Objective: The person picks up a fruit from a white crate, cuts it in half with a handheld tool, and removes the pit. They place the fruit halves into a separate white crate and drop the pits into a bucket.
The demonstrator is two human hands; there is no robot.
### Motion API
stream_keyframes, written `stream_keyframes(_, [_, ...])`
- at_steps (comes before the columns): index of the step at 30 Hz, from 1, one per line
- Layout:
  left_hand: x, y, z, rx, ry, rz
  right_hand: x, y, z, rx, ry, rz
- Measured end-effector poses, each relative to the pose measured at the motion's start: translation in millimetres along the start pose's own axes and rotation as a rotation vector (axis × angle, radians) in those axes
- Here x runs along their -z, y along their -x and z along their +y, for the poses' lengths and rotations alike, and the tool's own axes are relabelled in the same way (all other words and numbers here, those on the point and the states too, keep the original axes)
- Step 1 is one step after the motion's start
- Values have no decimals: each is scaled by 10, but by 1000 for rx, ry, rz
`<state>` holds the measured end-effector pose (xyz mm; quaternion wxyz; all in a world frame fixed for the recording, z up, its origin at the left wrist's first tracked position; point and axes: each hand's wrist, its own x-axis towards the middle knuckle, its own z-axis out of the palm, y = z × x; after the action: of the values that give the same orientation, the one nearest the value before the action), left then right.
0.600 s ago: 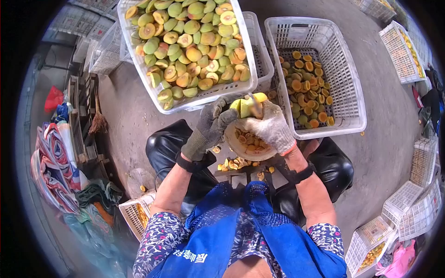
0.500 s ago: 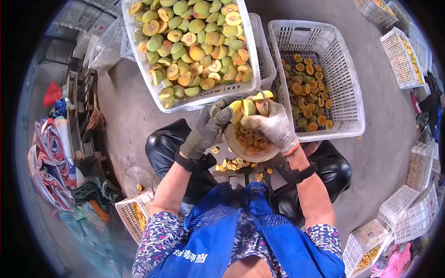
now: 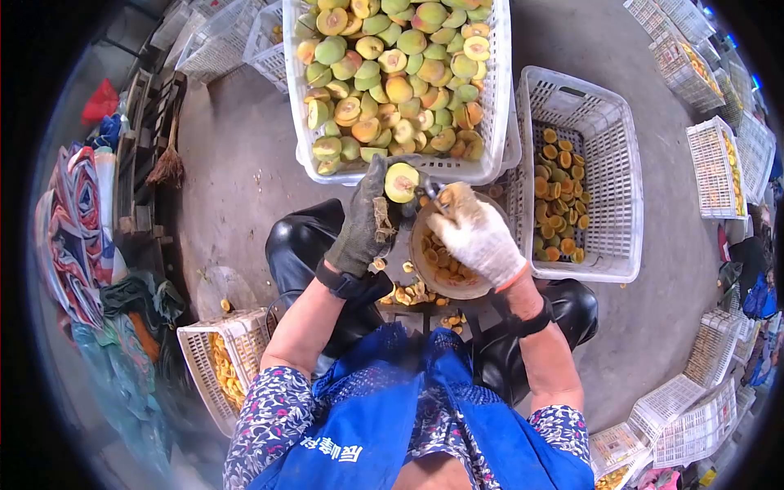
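Observation:
My left hand [image 3: 366,224], in a dirty grey glove, grips a halved fruit [image 3: 402,182], which looks like a green-yellow peach or apricot, its cut face toward me. My right hand [image 3: 480,237], in a whitish glove, is closed on a small curved metal tool [image 3: 429,193] just right of that half. Much of the tool is hidden by the fingers. Beneath my right hand is a round bowl [image 3: 418,260] with small brownish-orange pieces. A white crate [image 3: 496,106] heaped with fruit halves stands just beyond both hands.
Right of the bowl, another white crate [image 3: 625,204] holds orange-brown halves. Yellow scraps [image 3: 408,292] lie between my knees. A tilted crate [image 3: 200,359] with orange pieces is at lower left. Pallets, a broom [image 3: 169,163] and bundled sheets line the left; more crates [image 3: 714,175] line the right.
Yellow-green pieces were at both hands; now my left hand holds one half with its cut face showing. My right hand has moved lower, over the bowl. The whole view has shifted.

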<state>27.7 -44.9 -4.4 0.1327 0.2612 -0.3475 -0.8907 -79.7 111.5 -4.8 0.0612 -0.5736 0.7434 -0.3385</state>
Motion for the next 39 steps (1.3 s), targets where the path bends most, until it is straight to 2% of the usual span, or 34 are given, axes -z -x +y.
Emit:
stream_keyframes(1, [-13,8,-12,6,8,0,-25,39,-6,256,306,37])
stream_keyframes(2, [-37,20,-10,37,-52,-51,-66,49,-20,305,322,115])
stream_keyframes(3, [-79,39,-1,68,-111,-101,-69,64,-35,300,324,108])
stream_keyframes(11, [-90,-16,-213,-39,-396,10,-192,186,69,185,345,42])
stream_keyframes(13, [-88,-45,-301,-247,-668,-13,-196,221,97,182,334,54])
stream_keyframes(14, [-51,-93,-431,-242,-671,-16,-188,240,108,190,323,46])
stream_keyframes(16, [15,-182,-703,-380,-617,201,-186,292,140,189,313,39])
stream_keyframes(19, [19,-140,-760,-285,-686,174,-217,405,199,182,322,10])
stream_keyframes(20, [-3,-128,-752,-278,-688,169,-228,438,207,108,276,-22])
stream_keyframes(22, [-185,-68,-616,-265,-687,-6,-250,513,246,26,227,-52])
stream_keyframes(23, [-87,-144,-676,-258,-689,-11,-256,545,297,-14,182,-80])
stream_keyframes(25, [202,-312,-798,-766,-1270,-183,-247,621,319,-64,132,-107])
stream_keyframes(26, [312,-276,-808,-186,-1160,-151,-221,645,310,-138,70,-111])
stream_keyframes(27, [357,-297,-837,-184,-1163,-156,-185,658,302,-210,9,-114])
stream_keyframes(28, [390,-343,-864,-57,-870,-189,-124,650,296,-313,-70,-257])
stream_keyframes(29, [419,-389,-886,65,-578,-220,-142,664,357,-316,-70,-247])
stream_keyframes(30, [260,-353,-778,68,-584,-228,-192,701,443,-52,48,-222])
stream_keyframes(31, [-30,-270,-591,160,-690,-201,-203,728,494,216,168,-201])
stream_keyframes(32, [-211,-212,-517,249,-794,-169,-168,712,471,183,128,-219])
stream_keyframes(33, [-244,-181,-603,249,-797,-171,-156,692,410,182,128,-216])
stream_keyframes(35, [-287,-106,-850,-295,-698,-85,-162,649,272,-547,-541,-212])
stream_keyframes(36, [-327,-68,-953,-402,-636,-59,-159,636,250,-545,-546,-208])
stream_keyframes(37, [-313,-85,-1019,-400,-643,-62,-157,627,236,-572,-614,-278])
stream_keyframes(39, [-265,-76,-1105,-385,-374,-33,-192,657,234,-606,-695,-344])
